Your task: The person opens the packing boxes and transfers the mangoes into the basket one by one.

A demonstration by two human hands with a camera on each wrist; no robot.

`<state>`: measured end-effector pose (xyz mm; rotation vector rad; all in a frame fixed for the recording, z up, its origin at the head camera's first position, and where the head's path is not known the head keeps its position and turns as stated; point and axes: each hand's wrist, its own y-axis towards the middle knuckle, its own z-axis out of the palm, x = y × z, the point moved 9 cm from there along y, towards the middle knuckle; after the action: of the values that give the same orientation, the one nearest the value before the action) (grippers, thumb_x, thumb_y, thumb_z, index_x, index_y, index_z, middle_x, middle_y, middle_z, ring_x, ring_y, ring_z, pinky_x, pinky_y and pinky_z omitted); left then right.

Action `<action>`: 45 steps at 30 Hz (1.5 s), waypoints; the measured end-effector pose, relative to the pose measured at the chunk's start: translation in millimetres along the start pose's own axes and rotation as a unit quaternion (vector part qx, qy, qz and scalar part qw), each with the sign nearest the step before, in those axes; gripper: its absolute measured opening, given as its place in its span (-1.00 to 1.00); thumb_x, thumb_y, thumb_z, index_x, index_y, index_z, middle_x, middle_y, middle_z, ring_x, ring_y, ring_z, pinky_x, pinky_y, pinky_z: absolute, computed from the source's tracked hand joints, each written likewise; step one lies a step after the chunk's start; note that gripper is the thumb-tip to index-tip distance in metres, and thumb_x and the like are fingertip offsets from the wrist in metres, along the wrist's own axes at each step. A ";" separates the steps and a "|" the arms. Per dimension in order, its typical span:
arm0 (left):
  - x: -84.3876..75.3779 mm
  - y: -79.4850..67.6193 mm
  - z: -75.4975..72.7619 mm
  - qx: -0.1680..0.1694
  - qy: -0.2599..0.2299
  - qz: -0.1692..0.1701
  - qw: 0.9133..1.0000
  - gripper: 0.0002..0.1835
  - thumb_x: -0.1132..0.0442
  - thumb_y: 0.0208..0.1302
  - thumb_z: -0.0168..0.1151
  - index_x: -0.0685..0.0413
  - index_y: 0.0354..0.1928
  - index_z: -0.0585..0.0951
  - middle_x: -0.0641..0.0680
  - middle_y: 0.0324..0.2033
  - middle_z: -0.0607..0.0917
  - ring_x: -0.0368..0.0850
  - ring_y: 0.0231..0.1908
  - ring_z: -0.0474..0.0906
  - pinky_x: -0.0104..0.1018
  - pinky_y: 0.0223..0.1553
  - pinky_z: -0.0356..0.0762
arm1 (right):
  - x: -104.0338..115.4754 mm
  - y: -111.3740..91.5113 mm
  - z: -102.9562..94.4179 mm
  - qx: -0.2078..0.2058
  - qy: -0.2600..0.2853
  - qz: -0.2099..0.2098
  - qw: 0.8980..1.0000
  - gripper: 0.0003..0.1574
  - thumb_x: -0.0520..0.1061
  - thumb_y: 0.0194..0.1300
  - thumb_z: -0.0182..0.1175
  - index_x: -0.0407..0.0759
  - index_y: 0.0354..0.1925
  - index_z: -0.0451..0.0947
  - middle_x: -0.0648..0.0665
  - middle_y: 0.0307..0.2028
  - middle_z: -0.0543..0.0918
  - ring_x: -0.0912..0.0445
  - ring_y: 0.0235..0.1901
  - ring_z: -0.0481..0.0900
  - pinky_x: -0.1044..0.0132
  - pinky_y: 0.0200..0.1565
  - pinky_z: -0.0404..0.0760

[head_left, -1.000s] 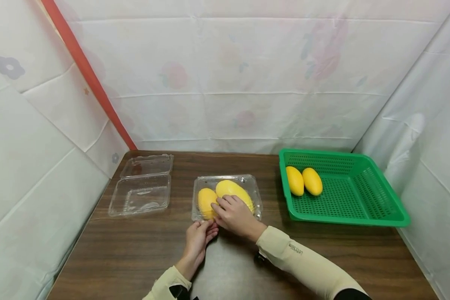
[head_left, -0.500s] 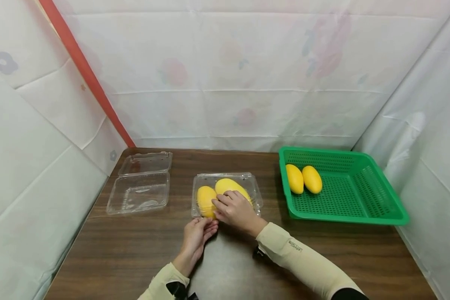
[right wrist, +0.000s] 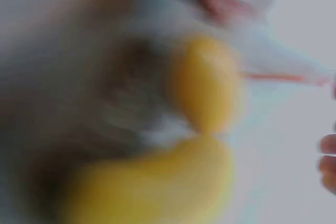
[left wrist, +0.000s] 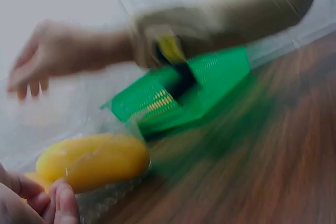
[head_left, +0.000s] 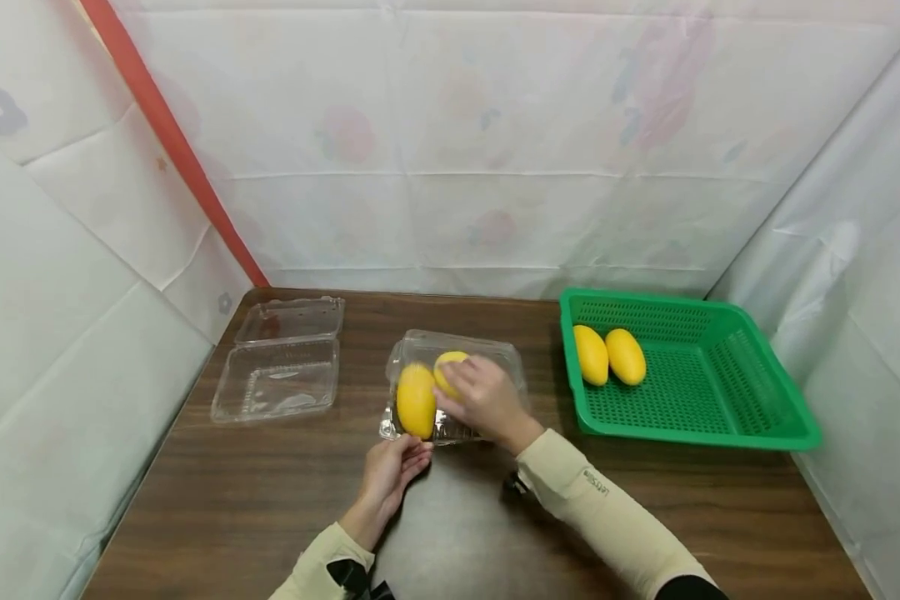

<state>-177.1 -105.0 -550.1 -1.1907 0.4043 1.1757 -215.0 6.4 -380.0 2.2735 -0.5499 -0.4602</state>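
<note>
Two yellow mangoes lie side by side in a clear plastic clamshell box [head_left: 506, 354]: the left mango [head_left: 416, 404] and the right mango [head_left: 446, 367], partly covered by my right hand [head_left: 483, 400]. My left hand [head_left: 390, 475] pinches the box's front edge near its left corner, thumb and fingertips together. In the left wrist view, the right hand [left wrist: 58, 56] is raised above the box, fingers hanging down, with nothing visible in them. The right wrist view is heavily blurred; fingertips [right wrist: 329, 153] show at its right edge, apart from the mangoes. How far the lid stands up is unclear.
A green perforated basket [head_left: 720, 442] stands at the right with two more mangoes [head_left: 607, 357] against its left wall. At the left lies an unfolded clear clamshell [head_left: 277, 379]. White sheets hang behind and beside the brown wooden table [head_left: 270, 500].
The right hand has risen off the front of the box and moved slightly right and away. The box's clear top has shifted up and back. The left hand stays at the front edge.
</note>
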 end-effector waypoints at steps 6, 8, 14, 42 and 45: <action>-8.8 5.6 0.0 0.005 0.024 0.007 1.000 -0.86 0.34 0.38 0.03 0.31 -0.17 0.49 -0.04 -0.51 0.71 -0.27 -0.44 0.67 -0.44 -0.32 0.65 | -22.5 15.4 -0.9 0.081 0.030 0.055 0.995 -0.55 0.07 0.14 0.41 -0.18 -0.09 0.70 -0.09 -0.23 0.74 0.08 -0.28 0.63 0.29 -0.18 0.65; -6.8 6.4 -1.6 0.008 0.031 -0.002 0.999 -0.80 0.29 0.40 0.05 0.33 -0.10 0.48 -0.05 -0.50 0.70 -0.27 -0.44 0.66 -0.43 -0.32 0.65 | -21.7 12.1 1.9 0.097 0.043 0.061 0.993 -0.56 0.10 0.15 0.40 -0.16 -0.11 0.70 -0.08 -0.24 0.71 0.09 -0.29 0.60 0.31 -0.21 0.64; -11.6 4.9 -10.3 -0.019 0.068 0.007 0.997 -0.79 0.28 0.34 0.19 0.24 -0.13 0.41 -0.04 -0.50 0.61 -0.27 -0.52 0.60 -0.44 -0.41 0.62 | -21.5 11.8 -1.2 0.098 0.051 0.064 0.992 -0.57 0.13 0.11 0.43 -0.14 -0.17 0.69 -0.06 -0.31 0.62 0.11 -0.34 0.52 0.34 -0.29 0.58; -38.5 14.7 -38.5 -0.073 0.107 0.070 0.989 -0.71 0.28 0.37 0.16 0.33 0.03 0.49 -0.06 -0.43 0.62 -0.26 -0.46 0.55 -0.45 -0.37 0.57 | -20.8 -2.8 -10.2 0.183 0.043 0.060 0.980 -0.58 0.06 0.14 0.42 -0.07 -0.06 0.64 -0.05 -0.24 0.62 0.10 -0.31 0.48 0.31 -0.28 0.56; -38.5 14.7 -39.0 -0.078 0.105 0.075 0.989 -0.74 0.30 0.35 0.17 0.31 0.00 0.49 -0.06 -0.43 0.63 -0.24 -0.46 0.57 -0.44 -0.37 0.59 | -20.7 -4.5 -10.0 0.205 0.039 0.054 0.976 -0.55 0.05 0.16 0.40 -0.07 -0.01 0.62 -0.06 -0.20 0.62 0.09 -0.27 0.50 0.30 -0.23 0.57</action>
<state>-193.0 -159.0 -542.6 -1.4482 0.5759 1.2317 -226.6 25.7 -373.4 2.6211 -0.7833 -0.2142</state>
